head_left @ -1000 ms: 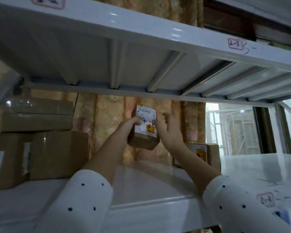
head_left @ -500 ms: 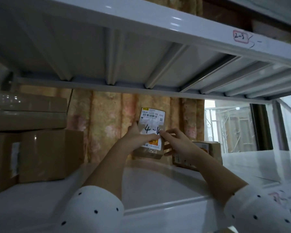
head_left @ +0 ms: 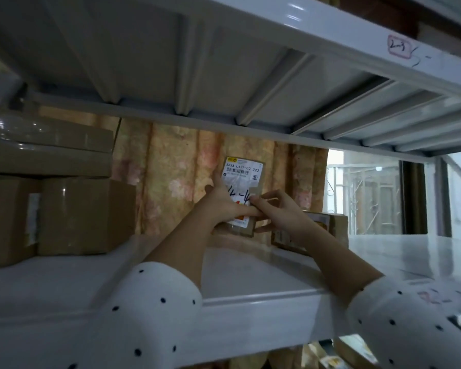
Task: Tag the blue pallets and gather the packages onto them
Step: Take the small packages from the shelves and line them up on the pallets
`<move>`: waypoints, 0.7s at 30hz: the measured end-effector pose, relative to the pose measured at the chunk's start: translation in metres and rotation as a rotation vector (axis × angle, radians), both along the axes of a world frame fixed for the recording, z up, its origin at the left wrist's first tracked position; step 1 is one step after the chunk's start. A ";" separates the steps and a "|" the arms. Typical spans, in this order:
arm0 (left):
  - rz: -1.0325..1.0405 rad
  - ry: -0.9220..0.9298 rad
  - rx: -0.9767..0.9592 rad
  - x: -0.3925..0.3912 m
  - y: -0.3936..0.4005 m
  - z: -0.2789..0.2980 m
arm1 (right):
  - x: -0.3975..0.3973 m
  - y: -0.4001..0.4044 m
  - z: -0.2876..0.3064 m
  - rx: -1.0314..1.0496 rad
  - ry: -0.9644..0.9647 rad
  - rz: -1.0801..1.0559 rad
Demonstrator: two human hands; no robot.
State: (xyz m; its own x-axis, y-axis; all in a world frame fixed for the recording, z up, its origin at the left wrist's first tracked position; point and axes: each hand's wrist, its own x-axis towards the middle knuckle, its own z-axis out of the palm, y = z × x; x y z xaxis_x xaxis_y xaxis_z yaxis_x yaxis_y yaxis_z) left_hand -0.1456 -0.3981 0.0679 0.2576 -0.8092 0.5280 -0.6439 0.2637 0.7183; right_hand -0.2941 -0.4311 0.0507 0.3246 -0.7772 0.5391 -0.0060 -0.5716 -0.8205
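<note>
The shelf point(head_left: 250, 265) is made of white painted metal with a smooth, glossy finish in which light is reflected; the ribbed underside of the upper shelf point(head_left: 224, 62) is finished in the same gloss. The small package point(head_left: 244, 179) is formed of matt brown cardboard and is faced with a white paper label. The stacked boxes point(head_left: 85, 217) are of brown cardboard, and shiny clear tape is seen across them. The sleeves point(head_left: 155, 312) are cut from soft white cloth dotted in black. The curtain point(head_left: 171, 179) is of matt patterned fabric.
</note>
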 end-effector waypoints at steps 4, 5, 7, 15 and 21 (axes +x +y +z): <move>0.086 -0.090 -0.041 -0.012 0.007 -0.002 | 0.001 0.009 -0.002 -0.046 -0.018 -0.053; 0.121 -0.119 -0.054 -0.016 0.008 -0.003 | 0.001 0.011 -0.003 -0.061 -0.026 -0.079; 0.128 -0.149 -0.077 -0.024 0.010 -0.004 | -0.002 0.016 -0.003 -0.093 -0.056 -0.151; 0.073 -0.341 -0.217 -0.068 0.031 -0.003 | -0.047 0.053 -0.008 -0.273 -0.038 -0.635; -0.093 -0.489 -0.419 -0.133 0.072 -0.009 | -0.132 0.099 -0.040 -0.249 0.079 -1.089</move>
